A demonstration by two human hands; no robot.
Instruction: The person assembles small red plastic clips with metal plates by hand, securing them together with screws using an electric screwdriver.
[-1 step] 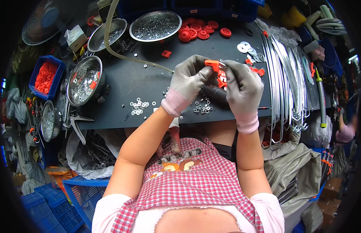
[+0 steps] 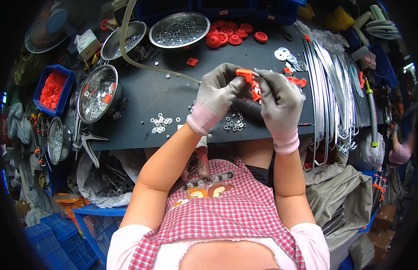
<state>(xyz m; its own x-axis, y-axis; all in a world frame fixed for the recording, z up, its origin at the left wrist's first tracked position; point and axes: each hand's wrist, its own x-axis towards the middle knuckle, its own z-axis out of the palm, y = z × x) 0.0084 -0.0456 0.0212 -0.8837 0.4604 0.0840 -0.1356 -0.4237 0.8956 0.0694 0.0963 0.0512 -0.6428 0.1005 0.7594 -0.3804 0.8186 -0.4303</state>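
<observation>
Pinching a red part (image 2: pixel 244 73) above the table (image 2: pixel 146 94), the left hand (image 2: pixel 220 87) faces the right hand (image 2: pixel 281 96), whose fingertips pinch a metal bit (image 2: pixel 255 76) that a loose gloved grip could drop among nuts (image 2: pixel 235 123).

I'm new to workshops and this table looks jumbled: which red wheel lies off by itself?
The rightmost red wheel. Dark tabletop shows between it and the other red wheels, which are bunched to its left.
</observation>
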